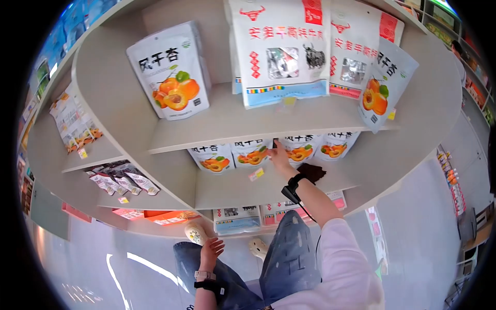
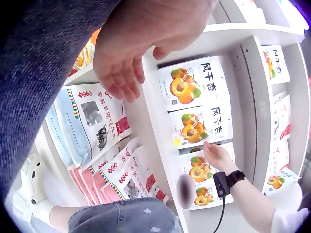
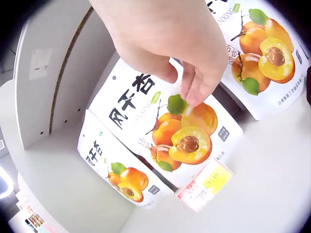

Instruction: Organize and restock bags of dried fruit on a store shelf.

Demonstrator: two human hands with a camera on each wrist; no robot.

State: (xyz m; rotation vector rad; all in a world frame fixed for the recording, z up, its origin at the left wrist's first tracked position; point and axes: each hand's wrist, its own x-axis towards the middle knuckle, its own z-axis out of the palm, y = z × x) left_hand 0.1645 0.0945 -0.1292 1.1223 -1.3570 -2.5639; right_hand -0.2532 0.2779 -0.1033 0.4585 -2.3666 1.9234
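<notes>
White pouches of dried apricots with orange fruit printed on them stand in a row on the lower shelf (image 1: pixel 222 194). My right hand (image 1: pixel 280 156) reaches in at the middle of that row. In the right wrist view its bent fingertips rest on the front of one apricot pouch (image 3: pixel 189 145), the thumb apart from them near the pouch's upper part. A smaller-looking pouch (image 3: pixel 124 170) leans beside it, and another pouch (image 3: pixel 265 53) stands on the other side. My left hand (image 1: pixel 209 252) hangs low over my lap, fingers loosely bent, holding nothing.
A price tag (image 1: pixel 256 174) sits at the lower shelf's front, near a dark brown object (image 1: pixel 312 173). Above, the upper shelf (image 1: pixel 222 124) carries large white beef-jerky bags (image 1: pixel 281 51) and more apricot pouches (image 1: pixel 168 72). Further bags (image 2: pixel 92 116) lie below. A divider (image 1: pixel 129 144) stands left.
</notes>
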